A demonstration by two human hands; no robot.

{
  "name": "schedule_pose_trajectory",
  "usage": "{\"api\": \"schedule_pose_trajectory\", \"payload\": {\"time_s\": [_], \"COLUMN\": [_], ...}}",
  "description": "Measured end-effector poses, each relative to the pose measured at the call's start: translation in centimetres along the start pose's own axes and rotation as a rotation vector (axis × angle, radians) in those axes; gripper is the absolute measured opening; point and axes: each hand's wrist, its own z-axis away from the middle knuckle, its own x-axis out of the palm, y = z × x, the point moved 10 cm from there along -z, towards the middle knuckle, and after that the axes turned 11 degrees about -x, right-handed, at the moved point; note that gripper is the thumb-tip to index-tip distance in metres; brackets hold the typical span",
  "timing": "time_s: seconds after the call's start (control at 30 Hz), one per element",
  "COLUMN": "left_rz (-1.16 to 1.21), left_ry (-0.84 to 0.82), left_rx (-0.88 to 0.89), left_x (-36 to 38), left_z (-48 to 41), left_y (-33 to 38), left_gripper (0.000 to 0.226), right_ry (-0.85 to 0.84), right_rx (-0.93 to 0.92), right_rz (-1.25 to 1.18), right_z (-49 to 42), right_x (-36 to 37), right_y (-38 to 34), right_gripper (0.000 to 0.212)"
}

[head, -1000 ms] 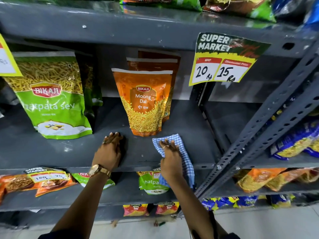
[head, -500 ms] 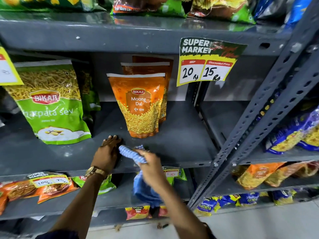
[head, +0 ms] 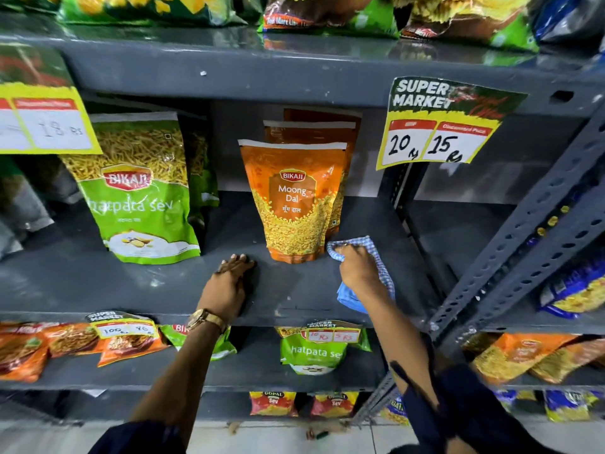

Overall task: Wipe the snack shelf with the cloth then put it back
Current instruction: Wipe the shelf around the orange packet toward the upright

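The grey snack shelf (head: 294, 290) runs across the middle of the head view. A blue-and-white checked cloth (head: 379, 257) is bunched in my right hand (head: 358, 268), which presses it on the shelf just right of the orange Moong Dal pouch (head: 293, 204). Part of the cloth hangs below my wrist. My left hand (head: 229, 283) lies flat on the shelf, palm down, left of the orange pouch and near the front edge. It holds nothing, and a gold watch sits on its wrist.
A green Chatpata Sev bag (head: 140, 188) stands at the left of the shelf. More orange pouches stand behind the front one. A yellow price tag (head: 438, 132) hangs from the shelf above. A perforated grey upright (head: 523, 244) slants at the right. Lower shelves hold several packets.
My right hand has carried the cloth from beside my left hand to the right, next to the orange pouch. My left hand stays flat on the shelf. The camera has shifted.
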Motion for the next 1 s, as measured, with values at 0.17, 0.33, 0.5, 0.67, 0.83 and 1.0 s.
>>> {"api": "schedule_pose_trajectory", "payload": {"time_s": [0.17,0.33,0.5,0.67,0.83,1.0], "left_rz": [0.025,0.041,0.058,0.051,-0.047,-0.221], "left_ry": [-0.005,-0.036,-0.037,-0.152,-0.317,-0.278], "left_rx": [-0.006,0.001,-0.011,0.09,0.167,0.26], "left_x": [0.1,0.1,-0.2,-1.3,-3.9,-5.3], "left_z": [0.0,0.1,-0.1,-0.9,-1.5,-0.6], "left_y": [0.0,0.2,-0.1,-0.5,-1.5,-3.7], "left_gripper": [0.059,0.058,0.062,0.057,0.042,0.044], "right_ry": [-0.048,-0.076,-0.127,-0.013,0.088,0.053], "right_rx": [-0.075,-0.1,-0.228,-0.426,-0.229,-0.243], "right_rz": [0.15,0.16,0.041,-0.152,-0.34,-0.262], "right_z": [2.7,6.4,9.8,13.6,11.8,7.3], "right_x": [2.0,3.8,5.8,5.3,-0.1,2.7], "right_y": [-2.4,-5.1,-10.6,-14.5,-12.4,-14.7], "right_gripper": [0.039,0.041,0.055,0.056,0.06,0.055]}}
